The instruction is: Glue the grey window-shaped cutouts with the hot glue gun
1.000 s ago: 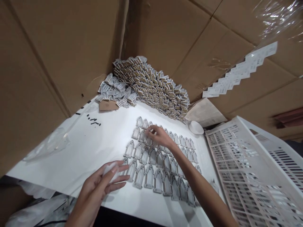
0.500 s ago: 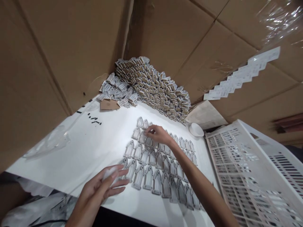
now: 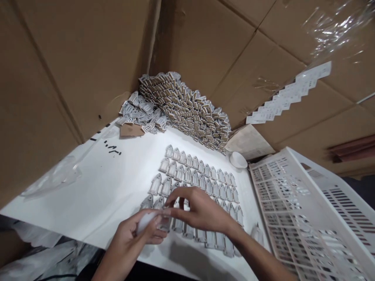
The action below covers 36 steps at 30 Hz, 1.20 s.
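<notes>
My left hand (image 3: 137, 234), low in the middle, is closed around a white, slightly translucent stack of thin pieces (image 3: 145, 221). Over its fingertips comes my right hand (image 3: 195, 208), thumb and fingers pinched at the stack's edge; whatever is between them is too small to make out. Under and beyond both hands, rows of grey-rimmed arched pieces (image 3: 187, 175) with pointed tops lie on the white table (image 3: 117, 179). My right hand and forearm hide part of the nearer rows.
A large heap of arched pieces (image 3: 187, 109) leans against the cardboard wall (image 3: 205, 47), with a looser pile (image 3: 143, 111) beside it. A white bowl (image 3: 238, 160) and a white plastic crate (image 3: 281, 195) stand right. Small black strips (image 3: 113, 148) and clear plastic (image 3: 55, 177) lie left.
My right hand has come back from the far rows toward me and now meets my left hand at the white stack. My left fingers, spread before, are more curled.
</notes>
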Tool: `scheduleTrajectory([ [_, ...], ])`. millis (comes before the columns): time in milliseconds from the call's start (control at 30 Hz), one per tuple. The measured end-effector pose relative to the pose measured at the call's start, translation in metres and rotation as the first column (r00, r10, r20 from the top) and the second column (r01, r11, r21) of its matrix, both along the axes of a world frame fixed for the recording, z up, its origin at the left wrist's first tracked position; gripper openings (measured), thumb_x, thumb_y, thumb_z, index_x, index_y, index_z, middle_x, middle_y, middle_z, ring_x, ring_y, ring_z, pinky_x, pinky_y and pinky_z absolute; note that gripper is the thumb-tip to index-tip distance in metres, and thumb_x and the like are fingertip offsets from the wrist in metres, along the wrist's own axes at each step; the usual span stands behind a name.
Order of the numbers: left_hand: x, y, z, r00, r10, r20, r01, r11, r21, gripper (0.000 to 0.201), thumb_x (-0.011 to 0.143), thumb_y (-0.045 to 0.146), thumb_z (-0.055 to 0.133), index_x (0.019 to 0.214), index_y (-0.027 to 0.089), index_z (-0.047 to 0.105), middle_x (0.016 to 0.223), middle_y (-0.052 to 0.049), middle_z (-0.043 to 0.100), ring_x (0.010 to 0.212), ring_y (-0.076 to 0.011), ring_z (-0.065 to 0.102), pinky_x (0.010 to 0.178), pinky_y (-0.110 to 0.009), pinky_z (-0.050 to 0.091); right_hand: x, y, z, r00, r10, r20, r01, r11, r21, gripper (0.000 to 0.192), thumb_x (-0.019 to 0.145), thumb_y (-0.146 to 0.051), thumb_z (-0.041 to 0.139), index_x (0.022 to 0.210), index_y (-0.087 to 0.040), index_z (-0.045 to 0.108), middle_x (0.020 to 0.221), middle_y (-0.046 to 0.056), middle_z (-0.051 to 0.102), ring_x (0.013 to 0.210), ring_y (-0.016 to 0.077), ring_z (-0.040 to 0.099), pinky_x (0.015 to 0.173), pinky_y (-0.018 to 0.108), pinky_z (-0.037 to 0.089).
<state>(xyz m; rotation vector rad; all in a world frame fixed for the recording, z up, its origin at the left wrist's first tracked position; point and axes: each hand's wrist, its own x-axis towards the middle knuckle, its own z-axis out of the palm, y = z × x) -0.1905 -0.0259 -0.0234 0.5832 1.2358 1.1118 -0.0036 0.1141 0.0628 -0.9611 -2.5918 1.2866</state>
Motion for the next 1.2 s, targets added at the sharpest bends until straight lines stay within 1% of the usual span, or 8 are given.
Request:
scheduleTrajectory([
  [100,0.01,0.004,-0.001,0.999,-0.03,0.029,0.03,1.0,0.005,0.061,0.081,0.07,0.084,0.117,0.021,0.084,0.109,-0.011,0.087,0.088,-0.0315,0.085,0.082,-0.038,0.07,0.007,-0.007,-0.016,0.992,-0.111,0.055,0.094,0.964,0.249,0.028,0.111,-0.048,0.061,0.121,-0.028,0.078,0.113,0.004,0.08,0.098,0.0216,0.076,0.086,0.034,0.058],
  [200,0.017,0.006,0.003,1.0,0.021,0.024,-0.02,1.0,-0.01,0.064,0.078,0.072,0.085,0.115,0.019,0.083,0.11,-0.013,0.087,0.087,-0.0317,0.085,0.08,-0.037,0.07,0.01,0.013,-0.043,0.953,-0.261,0.152,0.14,0.827,0.545,0.047,0.115,-0.051,0.046,0.147,-0.023,0.067,0.129,0.015,0.073,0.12,0.033,0.068,0.097,0.048,0.059],
  [467,0.021,0.008,0.017,0.994,0.113,0.0,-0.113,0.993,-0.02,0.064,0.074,0.074,0.086,0.109,0.02,0.084,0.104,-0.012,0.088,0.081,-0.0303,0.084,0.076,-0.036,0.069,0.002,0.045,-0.086,0.959,-0.225,0.174,0.063,0.765,0.641,0.052,0.113,-0.052,0.05,0.154,-0.024,0.061,0.162,0.019,0.053,0.146,0.042,0.048,0.12,0.064,0.044],
  [633,0.026,0.01,0.018,0.993,0.114,-0.002,-0.114,0.993,-0.012,0.061,0.075,0.072,0.087,0.107,0.02,0.085,0.102,-0.012,0.088,0.08,-0.0301,0.084,0.076,-0.036,0.069,0.004,0.042,-0.077,0.97,-0.212,0.118,0.103,0.8,0.591,0.052,0.112,-0.048,0.055,0.154,-0.019,0.061,0.162,0.021,0.053,0.148,0.0432,0.046,0.122,0.066,0.041],
  [700,0.029,0.011,0.018,0.993,0.117,-0.001,-0.117,0.993,-0.005,0.06,0.076,0.071,0.087,0.108,0.021,0.085,0.101,-0.012,0.087,0.08,-0.0303,0.084,0.076,-0.037,0.069,0.006,0.034,-0.06,0.978,-0.194,0.07,0.125,0.827,0.549,0.049,0.114,-0.048,0.053,0.154,-0.02,0.061,0.156,0.017,0.06,0.144,0.0351,0.053,0.121,0.055,0.047],
  [867,0.035,0.017,0.016,0.992,0.122,0.019,-0.122,0.992,0.025,0.059,0.078,0.067,0.087,0.113,0.019,0.084,0.095,-0.01,0.086,0.083,-0.032,0.084,0.078,-0.039,0.07,0.009,-0.003,-0.013,0.989,-0.082,-0.121,0.089,0.995,0.055,0.023,0.109,-0.042,0.066,0.121,-0.029,0.081,0.112,0.001,0.081,0.094,0.0165,0.075,0.074,0.025,0.059],
  [1033,0.04,0.019,0.015,0.995,0.1,0.006,-0.1,0.995,0.016,0.061,0.081,0.066,0.086,0.119,0.019,0.081,0.106,-0.011,0.086,0.093,-0.0335,0.085,0.083,-0.037,0.071,0.01,-0.013,-0.011,0.945,-0.26,-0.199,0.244,0.964,-0.104,0.009,0.097,-0.033,0.08,0.103,-0.03,0.087,0.102,0.0,0.084,0.091,0.0174,0.076,0.068,0.024,0.054],
  [1200,0.041,0.017,0.019,0.985,0.166,0.037,-0.166,0.986,-0.007,0.065,0.085,0.067,0.083,0.128,0.019,0.077,0.124,-0.014,0.084,0.104,-0.0339,0.083,0.094,-0.039,0.069,0.019,0.031,-0.032,0.878,-0.413,-0.243,0.408,0.91,-0.074,0.026,0.095,-0.048,0.079,0.104,-0.025,0.086,0.098,0.003,0.085,0.079,0.0179,0.073,0.067,0.028,0.053],
])
